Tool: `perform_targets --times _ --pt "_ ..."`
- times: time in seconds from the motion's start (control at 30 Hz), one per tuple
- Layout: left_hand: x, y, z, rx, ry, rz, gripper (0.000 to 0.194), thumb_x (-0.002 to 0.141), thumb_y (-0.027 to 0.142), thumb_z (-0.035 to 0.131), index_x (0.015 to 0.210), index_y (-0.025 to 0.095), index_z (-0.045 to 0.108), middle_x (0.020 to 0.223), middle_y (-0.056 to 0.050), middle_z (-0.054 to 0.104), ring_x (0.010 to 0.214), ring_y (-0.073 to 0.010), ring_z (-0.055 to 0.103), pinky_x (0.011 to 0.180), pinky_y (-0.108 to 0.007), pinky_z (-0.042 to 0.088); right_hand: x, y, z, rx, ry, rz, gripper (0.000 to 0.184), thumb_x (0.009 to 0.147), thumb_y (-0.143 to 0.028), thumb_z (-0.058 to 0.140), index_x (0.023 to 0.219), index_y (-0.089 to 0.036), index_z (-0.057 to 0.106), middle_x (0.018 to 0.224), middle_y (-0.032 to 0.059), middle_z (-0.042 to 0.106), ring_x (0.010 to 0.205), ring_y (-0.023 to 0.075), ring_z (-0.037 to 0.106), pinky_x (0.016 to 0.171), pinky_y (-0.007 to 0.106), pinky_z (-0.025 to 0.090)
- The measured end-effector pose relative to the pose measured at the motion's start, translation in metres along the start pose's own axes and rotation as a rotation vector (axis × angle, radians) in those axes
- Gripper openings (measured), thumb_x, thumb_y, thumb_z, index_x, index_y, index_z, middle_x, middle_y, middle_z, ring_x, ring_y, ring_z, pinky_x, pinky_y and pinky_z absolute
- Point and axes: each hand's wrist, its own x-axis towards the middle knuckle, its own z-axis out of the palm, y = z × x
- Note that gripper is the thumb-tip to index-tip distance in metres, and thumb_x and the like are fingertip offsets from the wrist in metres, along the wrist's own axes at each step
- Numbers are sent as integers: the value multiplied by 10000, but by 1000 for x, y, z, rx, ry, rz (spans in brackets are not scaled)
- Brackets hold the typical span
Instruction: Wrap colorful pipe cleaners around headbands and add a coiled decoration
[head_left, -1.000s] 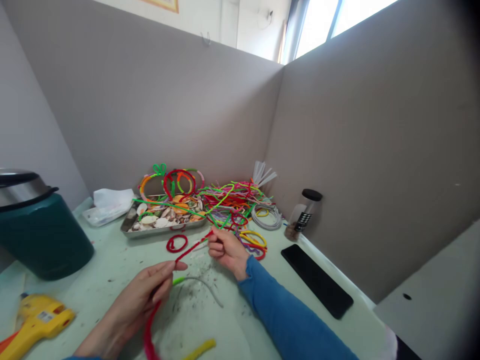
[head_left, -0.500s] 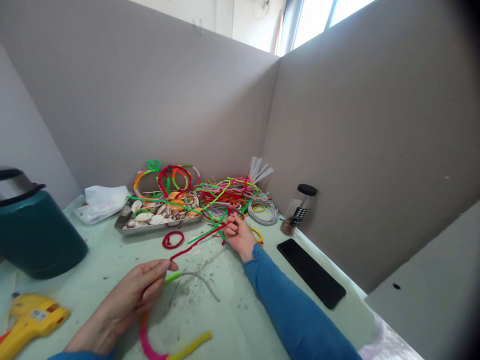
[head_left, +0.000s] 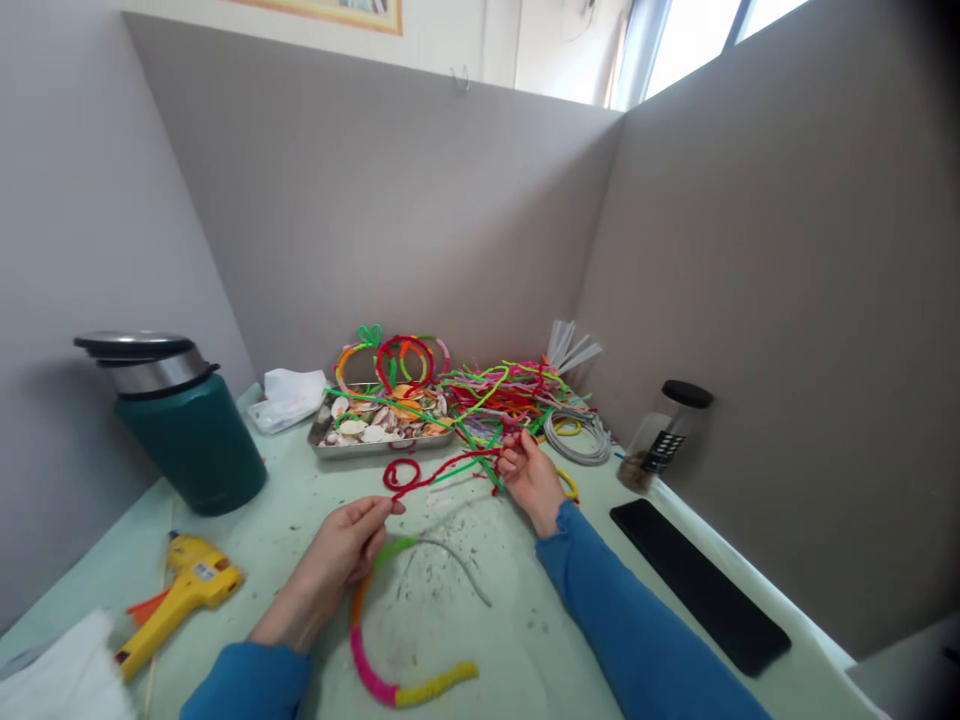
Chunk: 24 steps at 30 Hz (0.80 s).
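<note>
A red pipe cleaner (head_left: 442, 470) runs between my two hands above the table. My left hand (head_left: 346, 545) pinches its near end between thumb and fingers. At the other end, my right hand (head_left: 531, 478) has its fingers closed round the pipe cleaner, close to the heap. Below my left hand lies a partly wrapped wire ring (head_left: 373, 678), in green, orange, pink and yellow, with a bare grey wire end (head_left: 469, 577). A small red coil (head_left: 388, 475) rests just behind the strand. Green pipe cleaners (head_left: 457, 467) lie beneath my right hand.
Behind are a metal tray (head_left: 345, 452) of shells, finished rings (head_left: 405, 362), heaped pipe cleaners (head_left: 495, 385) and coiled grey wire (head_left: 577, 440). A bottle (head_left: 191, 440) and yellow glue gun (head_left: 184, 590) are left. Right are a jar (head_left: 660, 440) and black phone-like slab (head_left: 697, 585).
The view has swung left, so everything sits further right in it. The red pipe cleaner was nearly straight and now bends a little. Both hands keep their hold.
</note>
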Motion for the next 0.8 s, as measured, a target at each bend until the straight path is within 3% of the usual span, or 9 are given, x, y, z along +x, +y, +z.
perform_targets --times 0.13,0.3,0.37,0.47,0.53,0.6,0.67,0.73,0.8 --pt "-1 1 0 -18 71 38 377 760 474 541 942 143 534 381 117 329 316 -31 147 313 -168 109 -14 16 11 -205 -148 71 228 831 -399 545 903 -185 512 895 62 642 740 142 632 493 218 501" --pt "1 1 3 14 128 85 355 749 472 547 899 151 540 367 118 322 311 -34 160 310 -161 114 -31 47 25 -803 -212 10 421 750 -376 626 1110 -221 472 1019 73 594 755 188 633 442 239 466" --pt "1 1 3 32 163 116 348 753 474 541 890 154 543 369 116 326 312 -34 177 314 -158 120 -30 48 32 -1050 -213 -179 445 761 -405 594 1149 -225 473 1061 87 574 830 205 611 534 282 495" --pt "2 2 1 21 230 152 340 763 481 524 885 164 538 384 114 344 308 -35 198 317 -159 126 -24 32 45 -1396 -202 -678 385 781 -370 566 1121 -192 531 1177 118 512 1047 235 504 849 383 435" --pt "3 2 -1 11 274 175 336 769 484 515 882 168 537 401 111 361 310 -36 203 320 -163 137 -25 18 56 -1542 -62 -994 323 801 -349 539 1069 -173 570 1218 136 481 1114 264 436 932 435 340" --pt "4 1 -2 34 304 202 336 778 484 501 887 168 544 412 107 376 315 -41 209 327 -170 150 -33 14 66 -1598 -21 -1134 225 834 -323 501 972 -180 608 1144 120 535 1078 254 448 927 420 311" --pt "5 0 -1 123 328 263 333 792 472 490 894 165 565 423 95 397 334 -52 258 348 -178 196 -45 25 71 -1620 -250 -1031 230 872 -315 447 799 -184 621 857 74 611 879 196 523 813 330 364" --pt "4 -2 1 278 348 378 305 806 434 493 894 162 599 463 70 441 407 -73 372 418 -186 295 -56 47 71 -1582 -480 -747 320 875 -362 439 661 -178 591 647 27 571 658 145 515 637 260 369" --pt "2 -3 4 448 354 495 264 819 379 496 889 165 635 545 33 514 528 -100 477 531 -204 374 -61 70 66 -1435 -504 -468 331 840 -409 482 619 -173 554 560 -8 515 554 117 473 522 229 325"
